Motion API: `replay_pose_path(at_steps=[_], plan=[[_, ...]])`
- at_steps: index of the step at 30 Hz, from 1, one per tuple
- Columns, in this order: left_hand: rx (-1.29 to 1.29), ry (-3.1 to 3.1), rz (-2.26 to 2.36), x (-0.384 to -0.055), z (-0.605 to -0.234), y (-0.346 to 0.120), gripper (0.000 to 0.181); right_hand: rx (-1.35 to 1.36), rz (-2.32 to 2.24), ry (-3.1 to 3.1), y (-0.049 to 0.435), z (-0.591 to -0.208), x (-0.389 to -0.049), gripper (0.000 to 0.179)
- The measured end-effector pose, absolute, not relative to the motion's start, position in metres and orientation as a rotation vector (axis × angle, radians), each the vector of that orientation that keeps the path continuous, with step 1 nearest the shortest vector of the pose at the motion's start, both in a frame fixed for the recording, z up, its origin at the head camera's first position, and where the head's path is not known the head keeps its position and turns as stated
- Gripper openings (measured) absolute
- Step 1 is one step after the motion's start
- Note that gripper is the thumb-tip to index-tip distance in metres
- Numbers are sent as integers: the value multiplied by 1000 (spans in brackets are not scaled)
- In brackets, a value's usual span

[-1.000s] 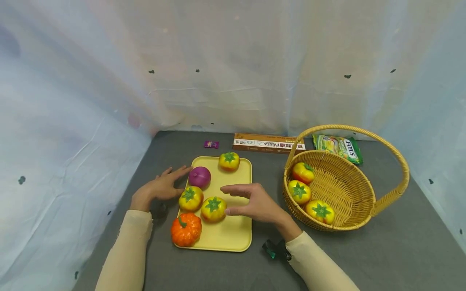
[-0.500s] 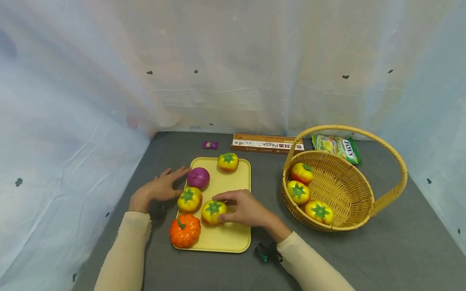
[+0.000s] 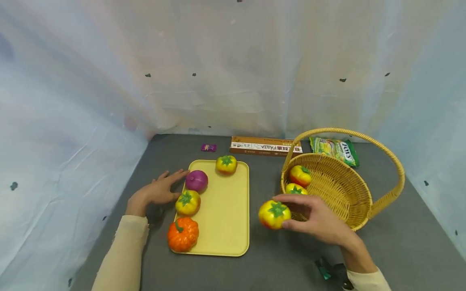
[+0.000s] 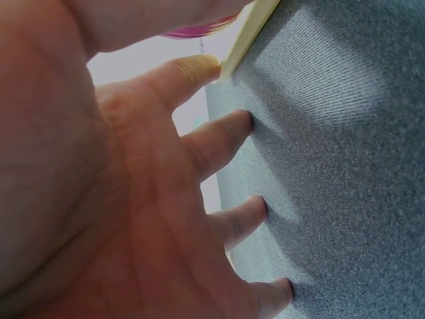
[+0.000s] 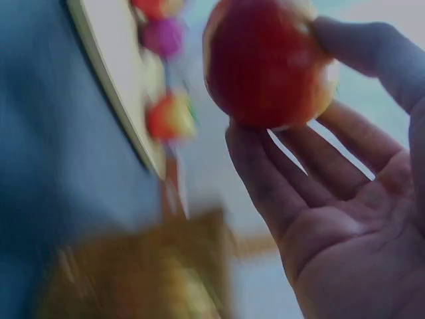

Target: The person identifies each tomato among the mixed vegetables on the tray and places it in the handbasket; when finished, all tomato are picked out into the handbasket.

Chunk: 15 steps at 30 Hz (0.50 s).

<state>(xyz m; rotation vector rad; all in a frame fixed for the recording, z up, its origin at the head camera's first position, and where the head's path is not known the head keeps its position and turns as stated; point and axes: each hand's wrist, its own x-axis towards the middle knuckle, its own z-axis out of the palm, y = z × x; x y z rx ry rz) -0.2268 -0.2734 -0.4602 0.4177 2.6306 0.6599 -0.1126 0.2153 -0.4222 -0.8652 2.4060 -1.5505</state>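
Observation:
My right hand pinches a yellow-red toy persimmon with a green leaf top between thumb and fingers, held up between tray and basket. In the right wrist view its red underside shows. At the left edge of the yellow tray, my left hand lies with fingers spread; in the left wrist view the index fingertip meets the tray's edge and other fingertips touch the cloth. Along the tray are a purple onion-like toy, a persimmon, an orange pumpkin and a far persimmon.
A wicker basket with a tall handle stands on the right, persimmons along its left side. Behind lie a pasta box, a green Fox's bag and a small purple packet. Pale sheeting surrounds the grey table.
My right hand has closed on the persimmon in the middle of the tray, lifted it and carried it right, to the basket's near left side. My left hand has stayed at the tray's edge.

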Motion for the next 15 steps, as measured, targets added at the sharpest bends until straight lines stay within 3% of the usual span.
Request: replay_pose_path(at_steps=[8, 15], plan=[[430, 2656, 651, -227, -464, -275, 85, -594, -1268, 2799, 311, -394, -75, 53], [437, 2653, 646, -227, -463, -274, 86, -312, -823, 2977, 339, -395, -68, 53]])
